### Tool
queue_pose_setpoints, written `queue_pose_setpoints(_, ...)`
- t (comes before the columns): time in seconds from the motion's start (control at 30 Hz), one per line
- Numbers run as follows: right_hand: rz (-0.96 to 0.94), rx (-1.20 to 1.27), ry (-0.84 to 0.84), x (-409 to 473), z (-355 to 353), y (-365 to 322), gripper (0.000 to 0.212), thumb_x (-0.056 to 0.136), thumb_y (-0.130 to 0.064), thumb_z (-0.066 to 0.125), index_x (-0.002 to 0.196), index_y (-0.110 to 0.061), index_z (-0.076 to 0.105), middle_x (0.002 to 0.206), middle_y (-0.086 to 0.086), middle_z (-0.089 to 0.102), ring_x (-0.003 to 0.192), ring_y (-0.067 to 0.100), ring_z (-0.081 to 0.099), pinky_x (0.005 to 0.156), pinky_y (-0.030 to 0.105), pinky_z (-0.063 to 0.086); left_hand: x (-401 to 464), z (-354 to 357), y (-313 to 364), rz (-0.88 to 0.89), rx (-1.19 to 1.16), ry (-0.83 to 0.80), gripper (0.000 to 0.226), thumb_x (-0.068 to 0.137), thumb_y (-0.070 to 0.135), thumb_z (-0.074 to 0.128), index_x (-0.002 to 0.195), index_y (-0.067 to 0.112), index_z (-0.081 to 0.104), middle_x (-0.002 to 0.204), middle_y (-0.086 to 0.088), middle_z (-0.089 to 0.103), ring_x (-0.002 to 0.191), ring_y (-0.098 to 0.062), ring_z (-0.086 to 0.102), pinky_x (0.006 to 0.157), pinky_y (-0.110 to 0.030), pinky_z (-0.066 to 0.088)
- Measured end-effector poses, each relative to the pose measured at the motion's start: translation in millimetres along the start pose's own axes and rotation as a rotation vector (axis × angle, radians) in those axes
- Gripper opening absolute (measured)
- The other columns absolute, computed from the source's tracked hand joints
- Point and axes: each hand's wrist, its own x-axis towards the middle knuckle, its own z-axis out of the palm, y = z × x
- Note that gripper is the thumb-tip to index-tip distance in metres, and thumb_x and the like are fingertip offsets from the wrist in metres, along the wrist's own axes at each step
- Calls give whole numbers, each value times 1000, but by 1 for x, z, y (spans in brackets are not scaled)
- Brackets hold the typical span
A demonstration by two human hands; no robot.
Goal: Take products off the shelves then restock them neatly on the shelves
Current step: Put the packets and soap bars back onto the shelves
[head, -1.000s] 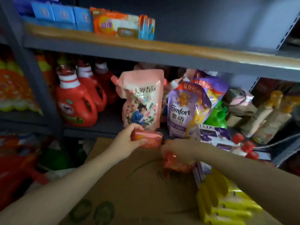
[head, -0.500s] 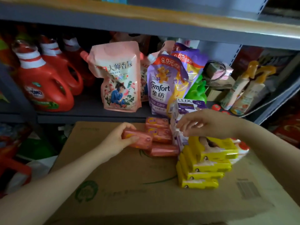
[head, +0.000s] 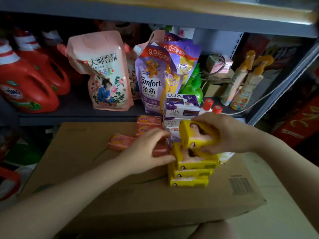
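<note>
Since half a second ago the right hand (head: 227, 133) has gone from hovering with loose fingers over the purple boxes to gripping a yellow soap box (head: 198, 133), fingers curled over its top edge and thumb under its lower edge, so the box sits tilted and lifted just above the stack of yellow boxes (head: 191, 168). The left hand (head: 148, 149) no longer carries the pink soap bar it held then; that bar (head: 120, 141) now lies alone on the cardboard box (head: 103, 187), just left of the hand. The left fingers are now curled round a darker red bar (head: 160, 150), with the thumb below it reaching to touch the left edge of the yellow stack. Behind the left fingertips two more pink bars (head: 148, 125) lie stacked near the box's far edge, and beside them stands a pile of white and purple soap boxes (head: 181, 107), touching the lifted yellow box from behind. Two small bottles with red caps (head: 212, 105) show just past the right knuckles. On the shelf (head: 77, 116) beyond stand red detergent jugs (head: 29, 87) at left, a pink refill pouch (head: 103, 73), purple softener pouches (head: 155, 75), a green bottle (head: 193, 85) and two pale spray bottles (head: 245, 85) at right.
</note>
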Motion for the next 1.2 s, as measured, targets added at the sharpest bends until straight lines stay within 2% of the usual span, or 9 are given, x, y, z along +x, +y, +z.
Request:
queue_pose_setpoints(0.13,22,185,229,-8,-17,6,77,59,-39,69,129,-15,51,113,-3,57,100,6,54,83,13,39,18,22,26,-104,25,-78,85,70,58,69,140,28,30,142,13,32,128,-6,31,99,-19,28)
queue_pose_setpoints(0.3,28,261,243,-9,-20,13,74,59,-55,57,127,-26,49,111,-9,58,99,3,54,83,13,43,20,32,30,-69,168,-75,93,66,61,69,141,28,26,144,9,28,131,-11,26,106,-28,28)
queue_pose_setpoints(0.37,29,251,262,-1,-20,13,78,59,-58,56,128,-23,49,111,-8,58,97,4,55,84,18,45,21,32,28,-39,159,-91,94,65,60,71,141,28,26,143,9,27,131,-11,26,106,-27,29)
queue_pose_setpoints(0.5,8,265,339,15,-26,2,86,56,-60,56,131,-18,48,109,-11,54,94,-3,50,78,1,37,21,22,21,18,76,-68,83,69,53,72,138,26,34,135,9,33,123,-5,29,102,-24,29)
queue_pose_setpoints(0.57,-17,262,367,24,-35,-5,86,56,-60,58,131,-19,47,113,-8,55,96,0,52,83,8,41,22,4,19,21,52,-40,83,68,51,74,137,24,36,130,12,32,115,3,27,96,-16,27)
queue_pose_setpoints(0.63,-40,261,412,32,-49,-12,87,56,-60,59,131,-19,47,116,-5,56,100,8,55,87,19,44,23,-22,17,33,9,49,85,62,58,72,133,23,41,121,16,34,110,5,30,92,-12,28)
queue_pose_setpoints(0.77,-193,94,551,50,-90,-31,81,62,-57,60,130,-15,49,109,-5,55,98,8,52,82,10,38,16,-88,17,98,17,339,74,56,59,66,121,30,45,115,24,38,104,7,41,87,-1,30)
queue_pose_setpoints(1.0,-289,21,865,131,-175,-70,79,62,-55,56,128,-14,51,100,-4,50,89,-1,42,77,2,29,40,-228,12,194,227,788,78,55,56,66,120,14,55,113,7,46,102,5,42,88,1,28)
queue_pose_setpoints(1.2,-36,-42,714,240,-218,-80,47,73,-46,68,111,-22,55,103,9,61,95,29,56,80,37,43,72,-315,2,122,327,819,86,58,54,77,131,18,49,121,9,45,112,1,39,90,-6,26)
